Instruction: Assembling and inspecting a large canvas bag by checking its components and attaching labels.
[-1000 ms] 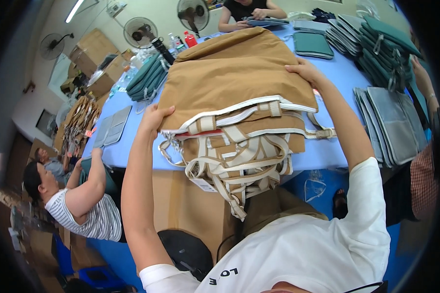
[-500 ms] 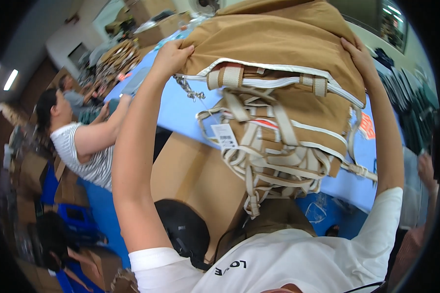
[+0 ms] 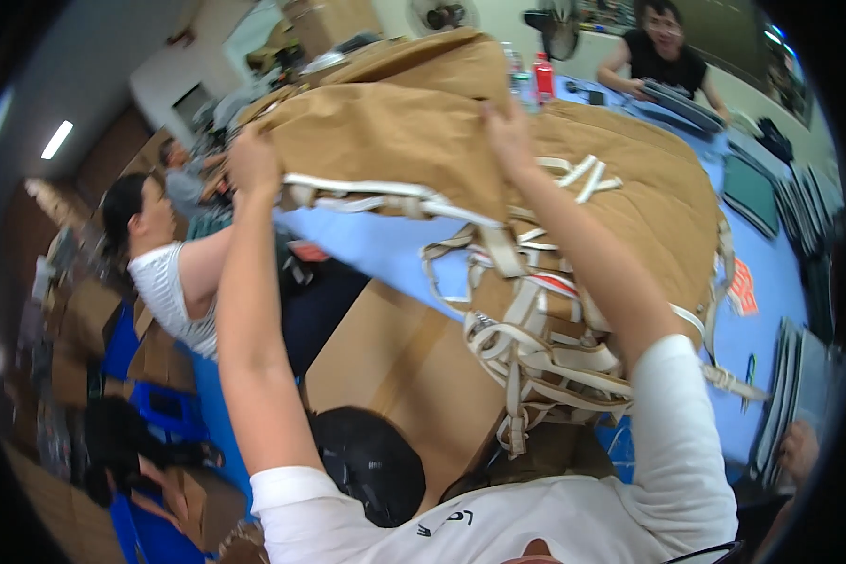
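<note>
My left hand [image 3: 256, 162] and my right hand [image 3: 509, 141] are closed on a tan fabric bag [image 3: 385, 141], stretched between them above the table. White trim and cream webbing run along its lower edge. Part of my left hand's grip is blurred. Beneath my right forearm lies a stack of similar tan bags [image 3: 630, 155] on the blue table, partly covered by my arm. A tangle of cream straps [image 3: 545, 348] hangs from the stack over the near table edge.
A cardboard box [image 3: 423, 352] and a black bag [image 3: 371, 465] are at my front left. A co-worker [image 3: 174, 273] sits left; another person [image 3: 672, 56] sits across the table. Green folded pieces [image 3: 750, 195], a red bottle [image 3: 542, 77] and a fan [image 3: 556, 33] stand around the table.
Both hands have carried the tan bag leftward, off the strapped stack, and my right arm now crosses over that stack. The tan bags beneath and the person across have come into view.
</note>
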Motion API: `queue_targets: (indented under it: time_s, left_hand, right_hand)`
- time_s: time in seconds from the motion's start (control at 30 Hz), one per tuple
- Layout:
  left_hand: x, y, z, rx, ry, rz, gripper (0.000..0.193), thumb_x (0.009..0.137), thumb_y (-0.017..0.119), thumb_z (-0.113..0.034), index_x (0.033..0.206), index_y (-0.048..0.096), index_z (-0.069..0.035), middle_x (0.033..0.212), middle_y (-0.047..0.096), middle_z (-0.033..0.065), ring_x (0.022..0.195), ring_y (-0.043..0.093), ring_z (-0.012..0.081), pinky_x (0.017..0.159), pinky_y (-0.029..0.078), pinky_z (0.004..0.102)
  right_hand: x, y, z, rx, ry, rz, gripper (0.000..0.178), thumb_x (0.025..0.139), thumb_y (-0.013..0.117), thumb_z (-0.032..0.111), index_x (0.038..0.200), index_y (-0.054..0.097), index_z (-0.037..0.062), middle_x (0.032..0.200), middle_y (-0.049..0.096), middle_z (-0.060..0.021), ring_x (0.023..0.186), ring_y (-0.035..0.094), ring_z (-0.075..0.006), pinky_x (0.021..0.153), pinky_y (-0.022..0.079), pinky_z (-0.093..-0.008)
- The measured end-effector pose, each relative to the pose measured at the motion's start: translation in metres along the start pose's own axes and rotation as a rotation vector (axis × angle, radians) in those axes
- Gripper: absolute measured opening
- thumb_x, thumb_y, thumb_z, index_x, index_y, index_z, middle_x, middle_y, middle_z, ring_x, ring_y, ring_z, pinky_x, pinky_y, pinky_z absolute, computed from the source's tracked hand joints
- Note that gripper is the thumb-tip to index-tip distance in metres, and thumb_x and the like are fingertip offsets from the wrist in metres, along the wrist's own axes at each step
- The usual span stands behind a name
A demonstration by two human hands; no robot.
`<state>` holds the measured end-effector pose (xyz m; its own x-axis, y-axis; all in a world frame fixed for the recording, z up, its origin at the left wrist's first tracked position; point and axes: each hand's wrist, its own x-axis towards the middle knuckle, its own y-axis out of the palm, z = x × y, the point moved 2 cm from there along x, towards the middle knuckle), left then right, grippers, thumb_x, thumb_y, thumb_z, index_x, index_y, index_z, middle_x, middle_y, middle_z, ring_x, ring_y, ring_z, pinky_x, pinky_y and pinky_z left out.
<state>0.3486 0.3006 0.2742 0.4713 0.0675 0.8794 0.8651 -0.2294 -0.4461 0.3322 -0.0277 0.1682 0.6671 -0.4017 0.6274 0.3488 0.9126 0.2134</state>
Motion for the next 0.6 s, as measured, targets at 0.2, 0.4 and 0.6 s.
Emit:
queue_targets:
  time_s: [0.2, 0.4, 0.6]
  left_hand:
    - [-0.019, 0.095, 0.080, 0.221, -0.096, 0.385, 0.059, 0.071, 0.059, -0.050, 0.117, 0.052, -0.013, 0.109, 0.057, 0.0197, 0.102, 0.053, 0.0366, 0.088, 0.039, 0.0459]
    - [-0.163, 0.140, -0.063, -0.329, 0.265, 0.693, 0.046, 0.082, 0.056, -0.040, 0.116, 0.054, -0.009, 0.129, 0.039, 0.0231, 0.119, 0.036, 0.0366, 0.100, 0.026, 0.0427]
    - [-0.220, 0.085, -0.155, -0.875, 0.432, 0.854, 0.050, 0.089, 0.045, -0.027, 0.131, 0.035, -0.002, 0.132, 0.035, 0.0217, 0.125, 0.030, 0.0325, 0.104, 0.021, 0.0381]
  right_hand:
    - [-0.008, -0.001, -0.027, -0.882, 0.351, 0.563, 0.082, 0.076, 0.060, 0.044, 0.132, 0.026, -0.0049, 0.117, 0.048, -0.0304, 0.107, 0.051, -0.0380, 0.093, 0.039, -0.0386]
    - [0.002, -0.196, 0.042, -0.936, 0.101, 0.423, 0.067, 0.079, 0.060, 0.046, 0.126, 0.042, 0.0018, 0.111, 0.056, -0.0197, 0.095, 0.058, -0.0279, 0.078, 0.047, -0.0346]
    - [-0.037, -0.411, 0.116, -0.930, 0.362, -0.139, 0.047, 0.079, 0.060, 0.039, 0.111, 0.055, 0.0040, 0.086, 0.063, -0.0098, 0.067, 0.061, -0.0128, 0.050, 0.050, -0.0264]
